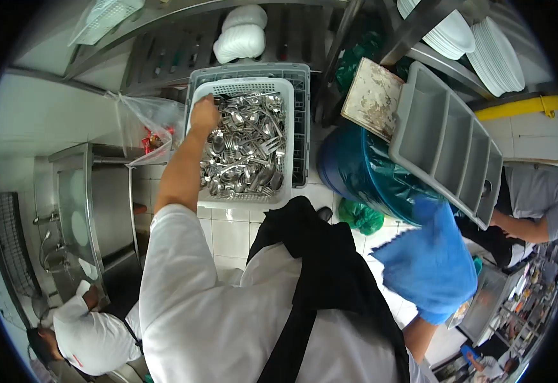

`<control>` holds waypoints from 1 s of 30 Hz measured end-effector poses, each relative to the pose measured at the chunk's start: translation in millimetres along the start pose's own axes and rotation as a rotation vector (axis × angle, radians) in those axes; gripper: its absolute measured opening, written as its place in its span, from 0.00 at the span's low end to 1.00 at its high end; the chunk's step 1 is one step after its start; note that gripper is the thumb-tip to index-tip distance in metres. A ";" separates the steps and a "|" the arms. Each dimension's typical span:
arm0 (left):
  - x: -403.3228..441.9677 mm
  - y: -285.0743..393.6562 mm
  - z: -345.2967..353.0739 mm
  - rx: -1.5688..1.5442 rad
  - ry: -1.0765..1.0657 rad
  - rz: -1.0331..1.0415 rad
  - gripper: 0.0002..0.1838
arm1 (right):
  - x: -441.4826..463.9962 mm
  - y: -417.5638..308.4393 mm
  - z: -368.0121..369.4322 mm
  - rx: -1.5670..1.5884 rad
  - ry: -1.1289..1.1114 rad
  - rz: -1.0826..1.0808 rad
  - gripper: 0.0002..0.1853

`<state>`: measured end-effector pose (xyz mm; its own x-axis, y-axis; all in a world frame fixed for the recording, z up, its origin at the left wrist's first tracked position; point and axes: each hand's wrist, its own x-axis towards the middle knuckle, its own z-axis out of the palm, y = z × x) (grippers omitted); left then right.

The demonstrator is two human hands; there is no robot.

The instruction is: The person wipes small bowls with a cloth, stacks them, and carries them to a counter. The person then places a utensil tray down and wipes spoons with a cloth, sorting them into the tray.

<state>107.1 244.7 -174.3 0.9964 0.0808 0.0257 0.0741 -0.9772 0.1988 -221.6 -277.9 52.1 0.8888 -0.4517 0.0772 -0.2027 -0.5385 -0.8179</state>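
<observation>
A white perforated basket [286, 96] is heaped with metal spoons and forks [247, 143]. At its far left corner, my left hand [204, 113] is closed among the cutlery; what its fingers hold, if anything, I cannot make out. A blue cloth [429, 262] hangs over my right hand, off to the right beside the grey divided cutlery tray. The cloth hides those fingers, but it is held up in the air by that hand. The grey tray [445, 143] lies tilted, its long compartments facing up.
Under the basket is a grey crate [301, 127]. A blue bin [343, 159] with a green liner stands beneath the tray, near a green bag [361, 216]. Stacked white plates [496, 57] sit on the right shelf. Co-workers [94, 329] are at left and right [534, 210].
</observation>
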 end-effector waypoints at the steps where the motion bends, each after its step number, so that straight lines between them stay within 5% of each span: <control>1: 11.9 -6.5 7.0 0.052 -0.122 -0.032 0.19 | -4.2 -4.5 11.9 -0.005 -0.026 0.027 0.09; 9: 61.8 -28.9 36.6 0.357 -0.356 0.110 0.13 | -18.4 -40.4 75.0 -0.044 -0.101 0.133 0.08; 11: 66.8 -28.8 41.9 0.378 -0.320 0.051 0.12 | -16.2 -48.8 87.7 -0.045 -0.115 0.128 0.08; 17: 56.6 -43.8 42.2 0.475 -0.083 0.308 0.10 | -4.6 -64.8 116.8 -0.038 -0.188 0.077 0.07; 30: 15.8 -15.3 -92.9 0.314 0.316 0.553 0.08 | 25.6 -77.1 144.9 -0.006 -0.359 -0.128 0.05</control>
<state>117.9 279.1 -85.9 0.8352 -0.4367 0.3342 -0.3833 -0.8981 -0.2159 -123.7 -144.9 34.5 0.9943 -0.1036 -0.0269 -0.0823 -0.5787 -0.8114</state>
